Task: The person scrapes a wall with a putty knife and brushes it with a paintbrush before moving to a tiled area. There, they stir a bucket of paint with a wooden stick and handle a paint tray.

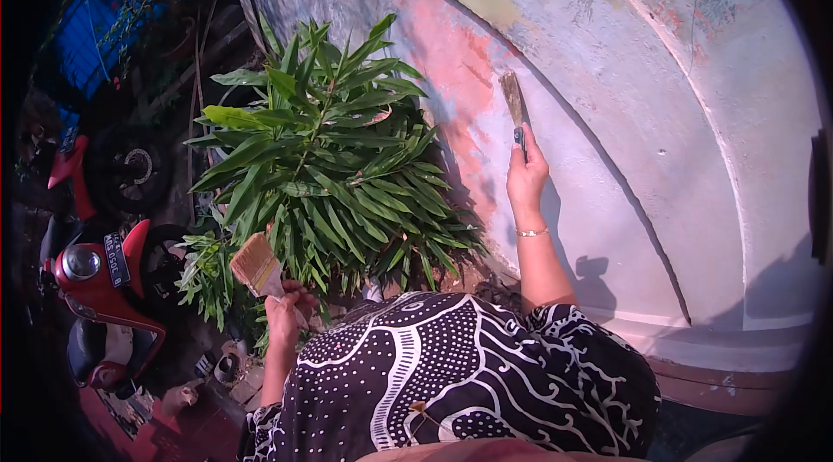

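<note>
My right hand (528, 176) is closed around the dark handle of a scraper (513, 99). The scraper's narrow, brownish blade points up and overlaps the wall (590, 167) beside a patch of bare orange-pink. Lower down on the left, my left hand (282, 310) grips a wide paintbrush (256, 264) by its pale handle, its tan bristles tilted up and to the left. That brush stands in front of the lower leaves of a bushy green plant (321, 150).
Curved raised ridges (694, 89) cross the wall, which has peeling, patchy paint. At the left a red motorbike (104, 275) is parked near another wheel (130, 169). A blue sheet (100, 24) hangs at the upper left. Stones and small objects (227, 366) lie on the ground.
</note>
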### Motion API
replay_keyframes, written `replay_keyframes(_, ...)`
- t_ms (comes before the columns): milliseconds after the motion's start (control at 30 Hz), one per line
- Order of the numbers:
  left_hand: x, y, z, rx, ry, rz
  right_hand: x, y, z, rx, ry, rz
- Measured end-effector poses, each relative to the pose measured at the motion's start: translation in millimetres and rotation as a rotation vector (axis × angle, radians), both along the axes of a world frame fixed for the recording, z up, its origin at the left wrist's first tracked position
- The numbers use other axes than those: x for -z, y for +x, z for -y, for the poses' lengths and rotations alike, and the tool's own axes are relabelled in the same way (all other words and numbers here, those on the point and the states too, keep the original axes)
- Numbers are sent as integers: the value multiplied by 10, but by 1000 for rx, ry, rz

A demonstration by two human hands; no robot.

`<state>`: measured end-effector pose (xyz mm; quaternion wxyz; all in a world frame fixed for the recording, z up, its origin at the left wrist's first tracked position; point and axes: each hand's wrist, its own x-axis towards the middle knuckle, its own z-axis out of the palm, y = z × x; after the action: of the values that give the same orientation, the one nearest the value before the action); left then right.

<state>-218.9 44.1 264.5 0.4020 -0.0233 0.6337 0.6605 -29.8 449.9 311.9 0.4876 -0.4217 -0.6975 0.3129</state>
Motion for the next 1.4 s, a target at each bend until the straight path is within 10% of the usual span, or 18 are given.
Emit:
replay_keyframes(200, 145, -4, 10, 18, -2, -8, -396, -851, -121, 0, -178, -74)
replay_keyframes(467, 241, -30, -26, 83, -75, -9, -502, 260, 268, -50, -431, -199)
replay_keyframes(733, 26, -105, -205, 192, -46, -163, -490, -706, -415, -155, -232, -65)
replay_keyframes(900, 240, -125, 39, 61, -49, -185, -446, -391, -270, -64, -214, -2)
replay_keyframes(1167, 265, -6, 194, 19, -103, -117, -522, -2047, -714, -86, -128, -67)
replay_keyframes(1400, 292, -58, 434, -204, -118, -73, -444, -1416, -277, -126, -400, -384)
